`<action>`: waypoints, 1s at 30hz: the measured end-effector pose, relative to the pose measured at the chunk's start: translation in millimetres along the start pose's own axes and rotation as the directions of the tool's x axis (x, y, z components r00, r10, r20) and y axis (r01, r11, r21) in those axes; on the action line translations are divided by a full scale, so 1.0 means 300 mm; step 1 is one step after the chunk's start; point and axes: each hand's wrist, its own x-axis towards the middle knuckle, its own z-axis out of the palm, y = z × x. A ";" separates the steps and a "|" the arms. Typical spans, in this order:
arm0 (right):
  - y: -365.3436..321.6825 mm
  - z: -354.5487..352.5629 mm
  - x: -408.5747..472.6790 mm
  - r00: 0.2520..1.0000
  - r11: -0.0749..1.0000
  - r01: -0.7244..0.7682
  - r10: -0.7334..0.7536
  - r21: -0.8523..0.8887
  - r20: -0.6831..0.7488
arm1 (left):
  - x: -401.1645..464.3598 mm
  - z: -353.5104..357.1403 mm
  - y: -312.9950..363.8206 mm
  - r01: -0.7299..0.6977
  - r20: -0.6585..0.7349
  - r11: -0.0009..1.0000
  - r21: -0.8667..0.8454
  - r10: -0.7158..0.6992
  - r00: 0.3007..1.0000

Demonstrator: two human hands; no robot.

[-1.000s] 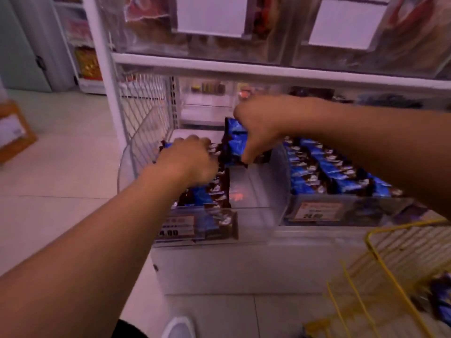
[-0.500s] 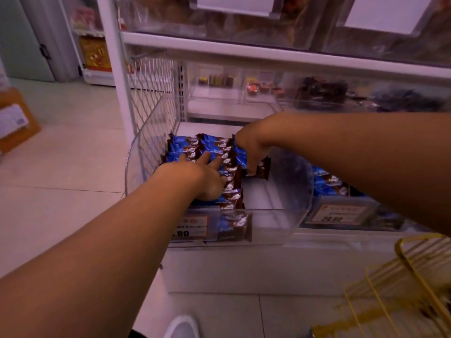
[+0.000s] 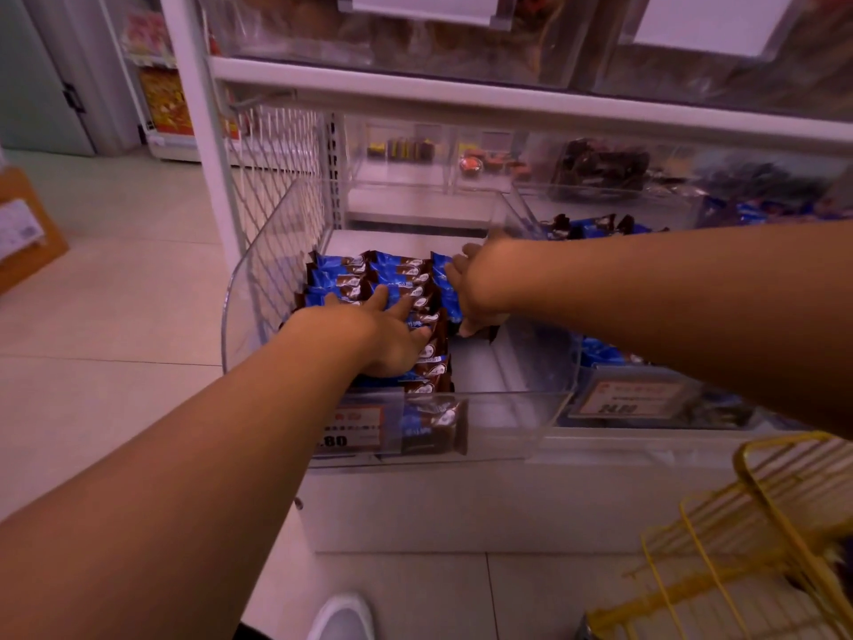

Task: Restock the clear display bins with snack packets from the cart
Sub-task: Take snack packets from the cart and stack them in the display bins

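— Though the wrappers are blurred, can any writing be read?
— Only digits: the price tag [image 3: 353,427] on the clear bin [image 3: 498,422] at frame centre ends in ".80", its start hidden by the left forearm; the second tag [image 3: 632,399] at right reads "24.80". The brand on the blue-and-brown snack packets [image 3: 392,274] is illegible.
— And the hands?
— The left hand [image 3: 383,334] lies spread flat on the packet rows in the bin's left half. The right hand [image 3: 480,284] pinches an upright packet [image 3: 445,288] beside them.
— The cart?
— The yellow wire cart [image 3: 747,524] is cut off at lower right, contents indistinct.
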 end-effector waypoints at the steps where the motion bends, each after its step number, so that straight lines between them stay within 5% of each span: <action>1: 0.006 -0.007 -0.001 1.000 1.000 -0.004 0.004 0.009 0.005 | -0.003 -0.001 0.000 -0.005 -0.003 1.000 0.009 0.005 1.000; 5: 0.027 -0.031 -0.020 0.994 0.999 0.027 -0.023 -0.030 0.105 | -0.012 -0.006 0.001 -0.010 -0.007 1.000 0.012 0.010 1.000; 8: 0.056 -0.051 -0.038 0.998 0.998 0.046 -0.043 -0.053 0.049 | -0.008 -0.009 0.000 -0.003 -0.003 1.000 0.008 0.003 1.000; 11: 0.083 -0.082 -0.048 0.996 0.997 0.071 -0.069 0.021 -0.056 | -0.005 -0.013 -0.001 0.006 0.004 1.000 0.000 -0.006 1.000; 18: 0.056 -0.084 -0.023 0.995 0.944 0.101 -0.102 0.315 -0.013 | 0.004 -0.008 -0.001 -0.005 -0.001 1.000 0.018 0.005 1.000; 22: 0.052 -0.075 -0.019 0.997 0.958 0.075 -0.069 0.278 -0.029 | 0.010 -0.002 -0.002 -0.029 -0.002 0.999 0.046 0.029 1.000; 27: 0.060 -0.087 -0.073 0.991 0.971 0.078 -0.051 0.226 -0.124 | -0.019 -0.029 0.010 0.034 -0.034 0.999 -0.006 -0.035 0.999; 30: 0.136 -0.069 -0.204 0.939 0.961 0.122 -0.030 0.248 -0.343 | -0.084 -0.083 0.043 0.094 -0.236 0.993 -0.072 -0.108 0.966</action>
